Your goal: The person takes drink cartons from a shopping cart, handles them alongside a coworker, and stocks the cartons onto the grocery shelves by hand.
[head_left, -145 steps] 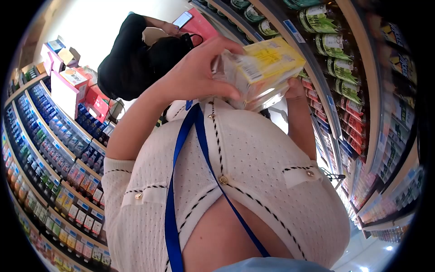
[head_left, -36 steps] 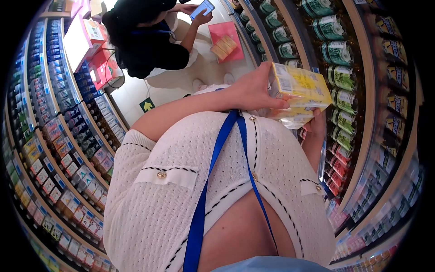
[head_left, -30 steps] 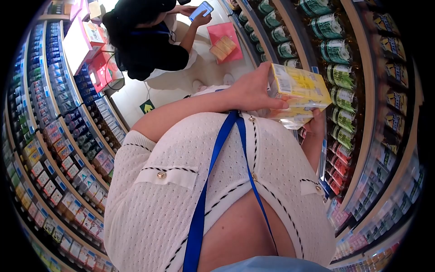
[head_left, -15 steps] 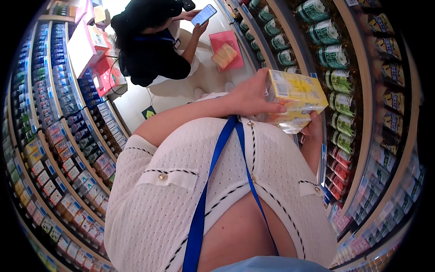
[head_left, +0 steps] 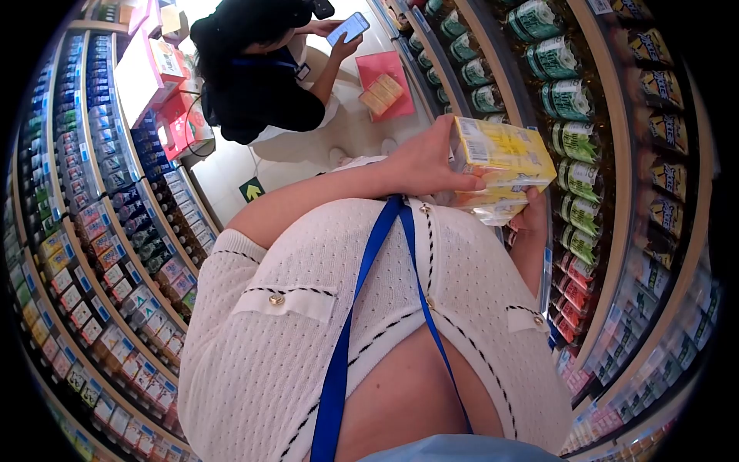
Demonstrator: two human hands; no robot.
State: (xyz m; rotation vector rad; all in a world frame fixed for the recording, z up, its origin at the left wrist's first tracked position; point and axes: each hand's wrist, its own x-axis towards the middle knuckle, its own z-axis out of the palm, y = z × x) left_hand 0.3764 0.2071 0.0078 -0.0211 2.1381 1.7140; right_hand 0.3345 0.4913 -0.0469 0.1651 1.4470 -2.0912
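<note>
White short-sleeved knit top point(head_left: 308, 354); black-and-white trim point(head_left: 430, 250); gold-toned buttons point(head_left: 277, 299); blue lanyard point(head_left: 336, 385); light-blue lower garment point(head_left: 462, 450).

Could pass over floor point(head_left: 296, 163) between left shelves point(head_left: 146, 191) and person point(head_left: 258, 100) ahead, but blocked forward by that person and pink panel point(head_left: 382, 65) with packs point(head_left: 381, 94), rightward by bottle shelf point(head_left: 625, 158) near yellow pack point(head_left: 504, 158).

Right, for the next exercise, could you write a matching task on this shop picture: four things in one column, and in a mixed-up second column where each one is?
1. Yellow package
2. Phone
3. Blue lanyard
4. Green arrow sign

A. On the pale floor
B. Held in the left hand and right hand of the camera wearer
C. Hanging over the white knit top
D. In the hands of another person

Right pairs: 1-B, 2-D, 3-C, 4-A
</note>
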